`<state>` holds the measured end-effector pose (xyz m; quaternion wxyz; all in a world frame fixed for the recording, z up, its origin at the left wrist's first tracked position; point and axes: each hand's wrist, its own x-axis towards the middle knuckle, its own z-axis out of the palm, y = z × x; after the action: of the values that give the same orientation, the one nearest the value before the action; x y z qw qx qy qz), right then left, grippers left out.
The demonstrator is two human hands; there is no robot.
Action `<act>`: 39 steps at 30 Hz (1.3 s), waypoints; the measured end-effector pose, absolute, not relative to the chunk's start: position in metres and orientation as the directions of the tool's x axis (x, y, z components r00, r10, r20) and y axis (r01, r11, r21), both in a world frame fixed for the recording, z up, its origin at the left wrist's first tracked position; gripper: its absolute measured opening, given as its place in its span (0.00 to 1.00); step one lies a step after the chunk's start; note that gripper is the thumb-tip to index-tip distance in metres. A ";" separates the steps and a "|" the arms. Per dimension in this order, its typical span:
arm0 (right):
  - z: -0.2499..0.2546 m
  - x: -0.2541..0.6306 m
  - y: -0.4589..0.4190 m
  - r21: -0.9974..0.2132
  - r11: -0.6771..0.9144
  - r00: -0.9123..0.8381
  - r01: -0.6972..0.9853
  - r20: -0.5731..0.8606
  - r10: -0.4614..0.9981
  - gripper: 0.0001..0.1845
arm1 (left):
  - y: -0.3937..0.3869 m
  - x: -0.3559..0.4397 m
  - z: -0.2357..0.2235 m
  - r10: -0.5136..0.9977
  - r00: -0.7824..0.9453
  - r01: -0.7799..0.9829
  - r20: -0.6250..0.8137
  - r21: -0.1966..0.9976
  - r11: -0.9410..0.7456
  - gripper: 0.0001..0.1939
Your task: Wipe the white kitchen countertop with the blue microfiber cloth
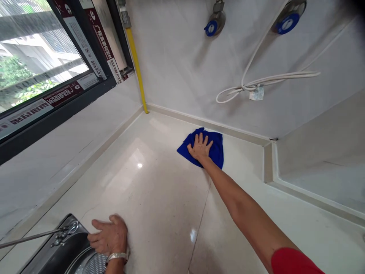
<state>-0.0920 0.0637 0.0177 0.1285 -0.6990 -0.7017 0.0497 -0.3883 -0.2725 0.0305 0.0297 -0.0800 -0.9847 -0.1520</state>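
My right hand [200, 147] lies flat with its fingers spread on a blue cloth [216, 149], pressing it onto the pale stone countertop [159, 198] near the back wall. The arm is stretched far out. Close to me, my left hand [110, 236] rests on the countertop at the sink's edge with its fingers loosely extended, holding nothing. A metal bracelet sits on that wrist.
A steel sink [65, 249] with a metal rod across it lies at the bottom left. A window [37, 57] runs along the left wall. A yellow pipe [137, 64] stands in the corner. White cable [256, 85] and two valves hang on the back wall. A raised step is at right.
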 end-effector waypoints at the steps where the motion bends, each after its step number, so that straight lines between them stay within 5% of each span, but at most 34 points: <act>1: 0.020 -0.107 0.061 -0.251 0.066 -0.038 0.966 0.112 0.993 0.41 | -0.273 -0.388 0.029 0.151 -0.985 0.170 0.089 0.290 0.942 0.36; 9: 0.034 -0.209 -0.004 -0.374 0.489 -0.485 0.788 0.112 0.867 0.41 | -0.271 -0.386 0.033 0.146 -0.985 0.167 0.091 0.306 0.937 0.36; 16: 0.044 -0.238 -0.099 -0.416 0.710 -0.741 0.568 0.117 0.662 0.40 | -0.270 -0.384 0.041 0.147 -0.989 0.148 0.032 0.352 0.924 0.37; 33: 0.066 -0.184 -0.259 -0.614 0.747 -0.924 0.255 0.072 0.375 0.38 | -0.272 -0.387 0.033 0.140 -0.982 0.183 0.131 0.435 0.882 0.35; 39: 0.051 -0.163 -0.275 -0.596 0.787 -0.923 0.160 0.192 0.334 0.37 | -0.274 -0.390 0.031 0.145 -0.981 0.188 0.126 0.464 0.866 0.36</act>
<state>-0.1632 -0.2751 0.0507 0.1452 -0.1322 -0.9340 0.2985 -0.3904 -0.2736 0.0313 0.0434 -0.0862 -0.9648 -0.2446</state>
